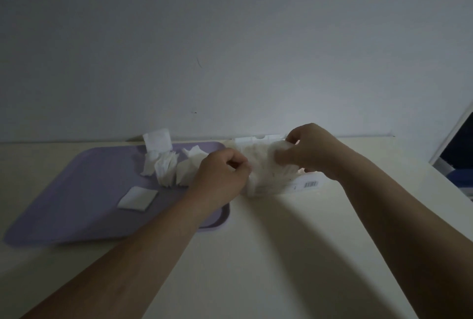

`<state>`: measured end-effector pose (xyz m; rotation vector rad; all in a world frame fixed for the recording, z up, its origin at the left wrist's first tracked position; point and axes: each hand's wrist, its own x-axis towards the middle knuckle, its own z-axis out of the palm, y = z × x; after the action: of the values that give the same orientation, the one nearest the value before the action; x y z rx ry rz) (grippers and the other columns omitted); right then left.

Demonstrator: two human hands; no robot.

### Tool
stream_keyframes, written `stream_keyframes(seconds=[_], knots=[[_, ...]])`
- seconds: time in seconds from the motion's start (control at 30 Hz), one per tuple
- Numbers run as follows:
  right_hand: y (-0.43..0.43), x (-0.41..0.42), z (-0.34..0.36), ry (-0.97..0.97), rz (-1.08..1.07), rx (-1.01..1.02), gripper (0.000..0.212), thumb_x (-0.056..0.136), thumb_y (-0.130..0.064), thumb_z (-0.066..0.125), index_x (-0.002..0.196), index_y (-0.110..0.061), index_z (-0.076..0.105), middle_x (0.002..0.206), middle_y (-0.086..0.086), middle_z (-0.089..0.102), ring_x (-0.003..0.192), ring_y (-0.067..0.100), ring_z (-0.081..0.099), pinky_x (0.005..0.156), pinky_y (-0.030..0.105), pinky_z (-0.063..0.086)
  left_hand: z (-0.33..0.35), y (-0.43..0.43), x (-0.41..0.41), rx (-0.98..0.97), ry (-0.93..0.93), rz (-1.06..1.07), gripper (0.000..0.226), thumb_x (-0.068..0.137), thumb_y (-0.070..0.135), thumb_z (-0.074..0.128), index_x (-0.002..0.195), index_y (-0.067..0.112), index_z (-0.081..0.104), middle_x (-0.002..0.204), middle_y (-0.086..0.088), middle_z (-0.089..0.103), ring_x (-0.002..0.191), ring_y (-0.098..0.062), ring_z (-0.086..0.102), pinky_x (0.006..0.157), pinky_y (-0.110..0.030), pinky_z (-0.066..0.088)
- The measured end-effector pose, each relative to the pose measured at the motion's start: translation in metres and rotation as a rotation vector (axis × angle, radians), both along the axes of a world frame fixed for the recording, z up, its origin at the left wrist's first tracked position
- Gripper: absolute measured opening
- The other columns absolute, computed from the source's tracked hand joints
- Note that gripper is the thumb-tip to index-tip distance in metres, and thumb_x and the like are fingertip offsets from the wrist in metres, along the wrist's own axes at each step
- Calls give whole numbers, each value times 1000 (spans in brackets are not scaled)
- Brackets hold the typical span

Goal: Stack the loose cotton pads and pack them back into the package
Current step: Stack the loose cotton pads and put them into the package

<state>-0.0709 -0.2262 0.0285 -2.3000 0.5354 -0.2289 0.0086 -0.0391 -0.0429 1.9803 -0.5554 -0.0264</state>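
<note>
A clear plastic package (271, 178) full of white cotton pads lies on the cream table by the wall, with a barcode label at its near right corner. My left hand (220, 178) pinches the package's left edge. My right hand (309, 149) grips the package's far right part, its fingers curled into the plastic. Loose cotton pads (166, 167) lie in a rough heap at the far side of a lilac tray (76, 190). One small flat stack of pads (138, 198) sits nearer on the tray. Another pad (157, 140) leans at the tray's far rim.
The cream table (268, 254) runs up to a plain grey wall. At the far right edge stands a white-framed dark object (458, 149). The lilac tray takes up the table's left half.
</note>
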Motion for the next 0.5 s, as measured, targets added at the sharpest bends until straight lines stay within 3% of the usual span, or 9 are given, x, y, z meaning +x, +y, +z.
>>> stream_keyframes(seconds=[0.1, 0.17, 0.27, 0.33, 0.4, 0.5], knots=[[7, 4, -2, 106, 41, -121, 26, 66, -20, 81, 76, 1, 68, 60, 6, 53, 54, 21, 46, 52, 28, 37, 2, -3, -3, 14, -3, 1, 12, 82, 35, 79, 86, 28, 70, 88, 13, 71, 75, -3, 62, 69, -21, 46], [11, 9, -6, 164, 29, -247, 25, 68, -22, 81, 65, -6, 61, 57, 1, 52, 54, 22, 48, 53, 25, 35, 2, -4, -6, 35, -6, 4, 16, 81, 36, 80, 87, 28, 68, 90, 13, 71, 80, -5, 64, 72, -22, 49], [18, 12, -9, 253, -61, -501, 23, 72, -32, 78, 82, -20, 61, 80, -4, 64, 71, 21, 62, 62, 25, 42, -1, -4, -7, 18, -14, -2, 17, 82, 38, 81, 86, 28, 67, 87, 12, 70, 79, -6, 65, 72, -23, 50], [23, 13, -9, 268, -92, -580, 25, 74, -33, 75, 89, -23, 58, 85, -5, 63, 70, 17, 60, 61, 24, 40, -3, -4, -8, -2, -8, -21, 17, 83, 37, 81, 86, 28, 67, 86, 11, 70, 79, -8, 64, 73, -24, 51], [27, 14, -6, 300, -79, -590, 24, 75, -33, 71, 81, -23, 50, 79, -6, 60, 63, 12, 55, 58, 23, 38, -4, -4, -9, -5, -8, -35, 17, 85, 37, 80, 88, 27, 67, 88, 11, 71, 81, -10, 65, 75, -26, 52], [29, 12, -1, 360, 11, -435, 22, 76, -31, 69, 69, -20, 52, 64, -3, 62, 59, 17, 59, 60, 25, 44, -4, -4, -12, -7, 1, -42, 16, 87, 37, 78, 87, 27, 66, 88, 11, 71, 83, -11, 66, 78, -28, 53]])
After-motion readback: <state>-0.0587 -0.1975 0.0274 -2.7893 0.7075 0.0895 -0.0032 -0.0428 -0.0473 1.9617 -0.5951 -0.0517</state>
